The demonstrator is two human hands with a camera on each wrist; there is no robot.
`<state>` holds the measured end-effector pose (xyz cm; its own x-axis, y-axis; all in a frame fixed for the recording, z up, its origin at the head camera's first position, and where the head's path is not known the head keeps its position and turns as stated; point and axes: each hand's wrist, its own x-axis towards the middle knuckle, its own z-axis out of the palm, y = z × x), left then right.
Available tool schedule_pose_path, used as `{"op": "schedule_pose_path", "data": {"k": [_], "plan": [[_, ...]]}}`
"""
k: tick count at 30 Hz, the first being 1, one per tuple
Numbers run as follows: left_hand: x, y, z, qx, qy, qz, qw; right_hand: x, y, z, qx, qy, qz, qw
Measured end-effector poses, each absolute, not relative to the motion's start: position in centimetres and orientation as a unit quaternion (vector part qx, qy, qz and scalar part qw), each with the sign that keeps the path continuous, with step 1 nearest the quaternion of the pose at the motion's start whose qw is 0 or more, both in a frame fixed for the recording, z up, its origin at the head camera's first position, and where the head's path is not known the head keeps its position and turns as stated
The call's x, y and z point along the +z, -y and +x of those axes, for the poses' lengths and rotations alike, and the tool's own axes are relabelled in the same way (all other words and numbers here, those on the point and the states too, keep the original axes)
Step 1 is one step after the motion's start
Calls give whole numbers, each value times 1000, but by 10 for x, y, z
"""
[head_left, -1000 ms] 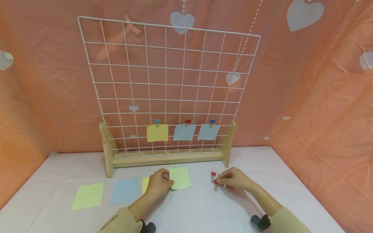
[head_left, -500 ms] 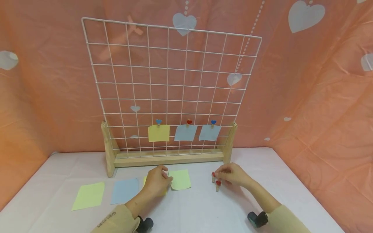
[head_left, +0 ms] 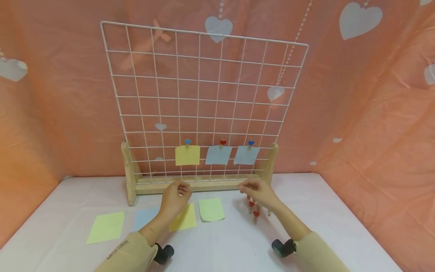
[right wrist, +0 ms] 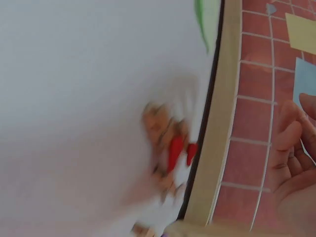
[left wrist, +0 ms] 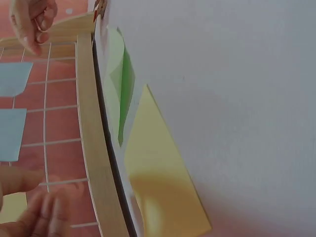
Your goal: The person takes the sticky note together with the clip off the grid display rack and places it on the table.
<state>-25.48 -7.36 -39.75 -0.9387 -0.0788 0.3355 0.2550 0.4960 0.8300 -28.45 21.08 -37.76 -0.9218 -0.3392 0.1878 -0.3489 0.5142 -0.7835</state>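
This is looking like a small staged craft corner rather than a lived-in room: a peach cloth backdrop (head_left: 374,113) printed with pale hearts is hanging on all sides. A white-covered table (head_left: 340,211) is carrying a wire memo grid (head_left: 204,98) in a wooden stand (head_left: 190,186).

In the right wrist view the red-heart clips (right wrist: 170,150) on the counter (right wrist: 89,74) are smeared by motion blur, so their number cannot be told. The right hand (right wrist: 296,163) is cut off by the picture's edge there. In the left wrist view the left hand (left wrist: 34,210) is blurred and cropped. The left forearm hides part of the blue paper (head_left: 144,217).
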Motion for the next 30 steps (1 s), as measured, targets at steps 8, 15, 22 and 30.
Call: {"op": "schedule_pose_path", "data": {"k": [8,15,22,30], "plan": [[-389,83,-265,-513,828,-27,227,-367,-186,-294,475,854,207,40],[-384,88,-269,-534,810,-9,243,-357,-167,-298,508,841,181,48],[-377,90,-272,-545,796,-1,263,-349,-150,-304,514,837,179,54],[-370,92,-277,-540,793,2,281,-339,-131,-309,529,829,166,75]]}}
